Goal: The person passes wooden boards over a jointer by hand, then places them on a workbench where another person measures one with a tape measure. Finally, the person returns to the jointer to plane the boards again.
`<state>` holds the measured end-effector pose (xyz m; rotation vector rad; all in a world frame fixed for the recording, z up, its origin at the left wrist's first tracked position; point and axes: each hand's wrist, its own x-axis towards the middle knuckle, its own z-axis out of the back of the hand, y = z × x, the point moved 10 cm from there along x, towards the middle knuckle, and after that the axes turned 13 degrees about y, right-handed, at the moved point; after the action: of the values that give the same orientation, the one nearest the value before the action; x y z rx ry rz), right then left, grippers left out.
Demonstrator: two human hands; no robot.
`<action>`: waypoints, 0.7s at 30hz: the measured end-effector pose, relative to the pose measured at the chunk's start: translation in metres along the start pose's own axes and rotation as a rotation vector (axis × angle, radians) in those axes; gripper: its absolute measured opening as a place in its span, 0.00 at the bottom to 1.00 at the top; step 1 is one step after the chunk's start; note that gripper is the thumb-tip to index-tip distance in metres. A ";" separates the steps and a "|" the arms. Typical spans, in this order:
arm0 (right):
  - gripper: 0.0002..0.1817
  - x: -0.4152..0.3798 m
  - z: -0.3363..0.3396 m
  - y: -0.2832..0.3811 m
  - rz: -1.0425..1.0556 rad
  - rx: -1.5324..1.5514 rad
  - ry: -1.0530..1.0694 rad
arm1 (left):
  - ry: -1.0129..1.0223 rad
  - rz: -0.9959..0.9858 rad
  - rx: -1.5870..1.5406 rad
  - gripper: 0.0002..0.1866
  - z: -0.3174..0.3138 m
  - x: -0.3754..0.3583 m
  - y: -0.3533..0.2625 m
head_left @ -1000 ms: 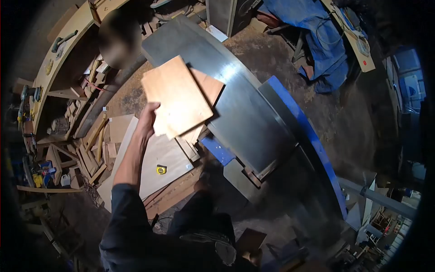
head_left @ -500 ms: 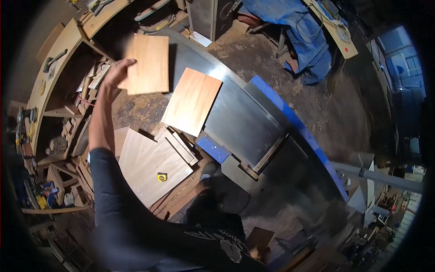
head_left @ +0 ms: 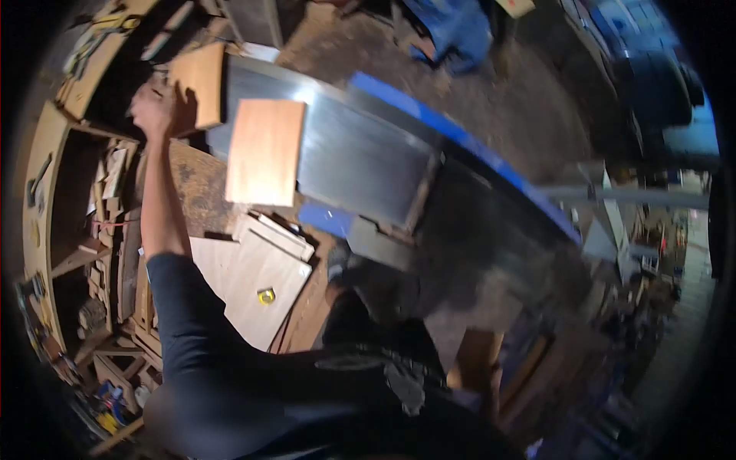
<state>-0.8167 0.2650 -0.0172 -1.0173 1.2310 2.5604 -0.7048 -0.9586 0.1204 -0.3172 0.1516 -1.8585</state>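
Observation:
My left hand (head_left: 156, 109) is stretched out at the upper left, beside a light wooden board (head_left: 201, 83). The hand's shadow falls on this board, and blur hides whether the fingers touch it. Nearer to me, a second light wooden board (head_left: 265, 152) lies flat on the grey metal machine table (head_left: 364, 165). My right hand cannot be made out.
A yellow tape measure (head_left: 265, 296) lies on a pale panel (head_left: 249, 314) below the machine table. Wooden shelving (head_left: 54, 192) with offcuts lines the left. A blue rail (head_left: 468, 138) edges the machine. Another brown panel (head_left: 480, 354) stands at lower right.
The view has swung, so the boards and machine sit farther left and higher. My left hand's thumb, earlier over the board's edge, no longer shows there; the hand is now at the board's left side.

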 end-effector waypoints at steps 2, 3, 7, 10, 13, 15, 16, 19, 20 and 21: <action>0.34 -0.004 0.007 0.007 -0.049 -0.070 -0.071 | -0.291 -0.283 -0.506 0.26 0.003 -0.054 0.029; 0.29 -0.004 0.011 0.030 0.142 0.099 -0.126 | -0.301 -0.158 -0.489 0.22 0.009 -0.111 0.031; 0.15 -0.022 0.036 0.171 0.159 -0.094 -0.320 | -0.073 0.341 -0.707 0.23 -0.146 -0.331 0.146; 0.09 -0.010 0.055 0.292 0.293 -0.207 -0.321 | 0.462 0.946 -1.262 0.10 -0.296 -0.536 0.138; 0.14 0.033 0.048 0.413 0.415 -0.665 -0.286 | 0.830 0.826 -1.171 0.15 -0.337 -0.618 0.052; 0.13 0.083 0.043 0.446 0.485 -0.821 -0.154 | 0.984 0.862 -1.255 0.17 -0.333 -0.642 -0.037; 0.12 0.108 0.039 0.459 0.504 -0.917 -0.120 | 1.024 0.843 -1.261 0.18 -0.335 -0.649 -0.066; 0.13 0.170 0.035 0.484 0.673 -1.043 -0.060 | 1.081 0.918 -1.427 0.22 -0.407 -0.692 -0.104; 0.14 0.191 0.034 0.488 0.720 -1.097 -0.013 | 1.007 0.916 -1.505 0.25 -0.395 -0.693 -0.125; 0.14 0.208 0.036 0.488 0.751 -1.123 0.014 | 0.937 0.924 -1.531 0.26 -0.387 -0.696 -0.143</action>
<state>-1.1797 -0.0662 0.1857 -0.7039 -0.0226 3.9538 -0.7553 -0.2749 -0.3093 -0.2645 1.9977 -0.5045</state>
